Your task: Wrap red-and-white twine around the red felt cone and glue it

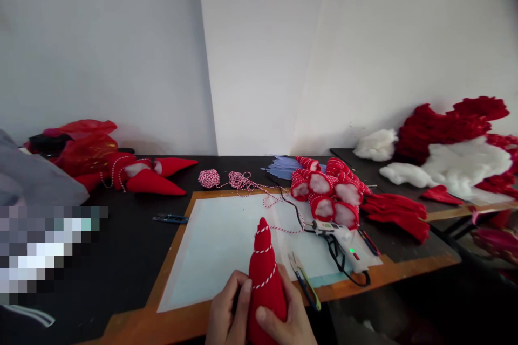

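A red felt cone [263,264] points upward between my hands at the table's front edge, with red-and-white twine [265,279] spiralling round it. My left hand [230,307] grips its left side, thumb laid along the felt near the twine. On the right side my right hand [289,312] wraps round it, thumb across the front. The cone's lower end drops out of view. A strand of the twine runs from the cone toward the loose loops [243,180] and the ball [209,178] behind. Thread snips [304,280] lie just right of my right hand.
A glue gun [340,240] with a green light and black cable rests on the white sheet [214,248]. Stuffed, twine-wrapped cones [324,194] are piled behind it. Red cones [156,182] and blue snips [170,219] lie left. White stuffing [465,164] sits far right; a person's grey sleeve [36,178] shows left.
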Demonstrator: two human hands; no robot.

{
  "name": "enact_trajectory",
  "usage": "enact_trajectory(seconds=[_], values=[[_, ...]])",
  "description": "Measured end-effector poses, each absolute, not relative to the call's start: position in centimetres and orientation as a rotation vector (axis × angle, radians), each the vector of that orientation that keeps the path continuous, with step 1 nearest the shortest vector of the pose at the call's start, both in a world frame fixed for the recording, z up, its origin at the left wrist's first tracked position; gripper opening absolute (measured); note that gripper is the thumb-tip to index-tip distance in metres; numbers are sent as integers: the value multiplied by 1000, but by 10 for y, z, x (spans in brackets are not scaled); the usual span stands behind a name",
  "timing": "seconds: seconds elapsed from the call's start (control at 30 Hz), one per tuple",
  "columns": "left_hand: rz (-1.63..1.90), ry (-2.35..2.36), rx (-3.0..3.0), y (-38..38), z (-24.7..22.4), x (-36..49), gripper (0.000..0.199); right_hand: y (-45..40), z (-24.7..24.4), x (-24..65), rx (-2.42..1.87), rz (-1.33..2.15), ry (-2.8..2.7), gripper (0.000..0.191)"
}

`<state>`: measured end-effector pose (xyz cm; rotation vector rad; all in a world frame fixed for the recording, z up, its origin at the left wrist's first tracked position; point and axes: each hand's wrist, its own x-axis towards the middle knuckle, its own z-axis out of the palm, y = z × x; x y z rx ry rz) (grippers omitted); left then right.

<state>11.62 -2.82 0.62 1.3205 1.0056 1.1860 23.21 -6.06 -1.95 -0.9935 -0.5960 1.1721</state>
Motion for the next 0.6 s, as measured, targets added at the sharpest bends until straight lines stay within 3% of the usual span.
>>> enact_trajectory(seconds=[0.1, 0.23, 0.37, 0.6], values=[[1172, 1003, 1323, -27, 6, 114, 41, -59, -8, 238, -887, 1258, -526, 76], [1146, 933, 1242, -29, 4, 113, 44, -58, 0, 241, -725, 1460, -412, 59], [1183, 971, 1250, -29, 2, 115, 43, -60, -13, 235, -950, 1239, -417, 46], [1198, 1037, 1336, -30, 4, 114, 42, -62, -23, 237, -1042, 1135, -630, 65]])
